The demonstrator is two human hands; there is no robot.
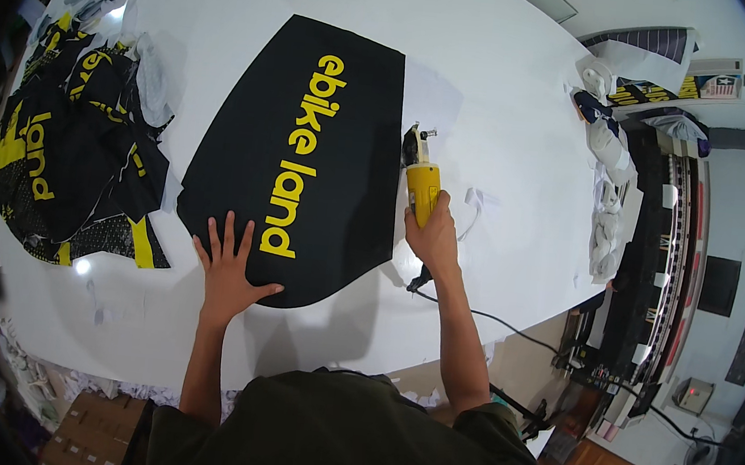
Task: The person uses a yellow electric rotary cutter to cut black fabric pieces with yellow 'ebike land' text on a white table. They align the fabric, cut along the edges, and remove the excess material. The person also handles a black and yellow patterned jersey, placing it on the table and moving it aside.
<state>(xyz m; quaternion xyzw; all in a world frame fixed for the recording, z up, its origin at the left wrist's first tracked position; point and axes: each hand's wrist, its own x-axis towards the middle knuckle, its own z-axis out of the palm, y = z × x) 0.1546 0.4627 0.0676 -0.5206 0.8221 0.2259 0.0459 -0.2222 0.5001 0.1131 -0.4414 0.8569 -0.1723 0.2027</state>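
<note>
One broad white table [513, 121] spreads beneath both hands and well beyond them. On it, a black fabric panel [352, 168] with yellow lettering lies flat, under the fingers of the left hand [232, 275] and reaching past the fingertips; its straight edge runs just left of the right hand [434, 237]. Left of the left hand sits a heap of black and yellow fabric pieces [94, 188], overlapping and crumpled. Well to the right of the right hand, white cloth bundles [613, 157] line the far side. The left hand is open, its fingers spread over the panel's near corner, while the right is wrapped around a yellow handheld cutter [422, 188]. The tool's metal head is just beside the panel's edge; whether they touch, I cannot tell. Thinnest of all, a dark cord [507, 321] trails right from below the right hand.
</note>
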